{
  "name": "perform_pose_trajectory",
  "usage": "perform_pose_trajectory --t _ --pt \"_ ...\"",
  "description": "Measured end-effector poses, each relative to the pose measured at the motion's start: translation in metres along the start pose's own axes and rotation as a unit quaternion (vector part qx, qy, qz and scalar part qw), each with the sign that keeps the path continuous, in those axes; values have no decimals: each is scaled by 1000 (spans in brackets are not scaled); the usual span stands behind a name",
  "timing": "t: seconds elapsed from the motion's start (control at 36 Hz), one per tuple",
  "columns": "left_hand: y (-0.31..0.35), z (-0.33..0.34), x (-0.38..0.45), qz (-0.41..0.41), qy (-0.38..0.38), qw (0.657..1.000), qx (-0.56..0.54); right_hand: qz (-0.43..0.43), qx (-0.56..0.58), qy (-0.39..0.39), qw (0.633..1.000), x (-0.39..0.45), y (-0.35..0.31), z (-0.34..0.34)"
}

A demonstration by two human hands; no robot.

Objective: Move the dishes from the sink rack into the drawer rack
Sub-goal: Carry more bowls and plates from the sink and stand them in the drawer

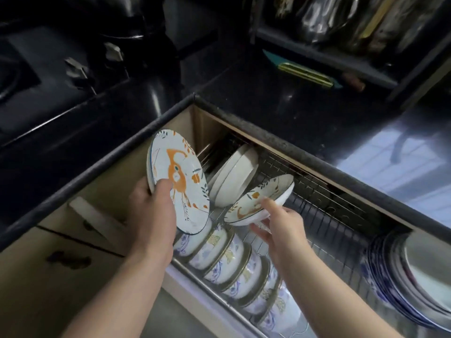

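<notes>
A stack of plates with an orange bird pattern (177, 179) is being gripped at its lower edge by the left hand (153, 206), tilted upright over the open drawer rack (324, 215). A shallow dish with the same orange pattern (258, 203) is being pinched by the right hand (280, 225), thumb on the inside, fingers beneath, just above the wire rack. Plain white plates (234, 176) are being held on edge behind it, and patterned bowls (234, 264) are being kept in a row along the front.
</notes>
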State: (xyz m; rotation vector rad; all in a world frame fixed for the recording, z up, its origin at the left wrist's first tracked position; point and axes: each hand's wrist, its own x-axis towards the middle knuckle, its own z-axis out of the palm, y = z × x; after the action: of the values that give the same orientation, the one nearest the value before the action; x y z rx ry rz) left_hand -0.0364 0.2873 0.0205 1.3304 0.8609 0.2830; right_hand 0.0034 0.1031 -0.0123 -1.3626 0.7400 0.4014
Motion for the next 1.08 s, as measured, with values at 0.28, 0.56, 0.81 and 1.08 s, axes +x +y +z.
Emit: perform_pose_trajectory --t 0.28,0.56,0.81,1.08 --pt "-9 1 3 3 -2 1000 -8 -25 -94 46 994 29 1 31" --pt "-5 2 0 -22 18 999 -30 -60 -185 81 978 59 9 56" --pt "-8 2 3 -26 6 998 -57 -75 -207 80 972 84 -7 67" --pt "-12 -2 4 -22 -19 996 -87 -55 -208 84 973 88 -11 69"
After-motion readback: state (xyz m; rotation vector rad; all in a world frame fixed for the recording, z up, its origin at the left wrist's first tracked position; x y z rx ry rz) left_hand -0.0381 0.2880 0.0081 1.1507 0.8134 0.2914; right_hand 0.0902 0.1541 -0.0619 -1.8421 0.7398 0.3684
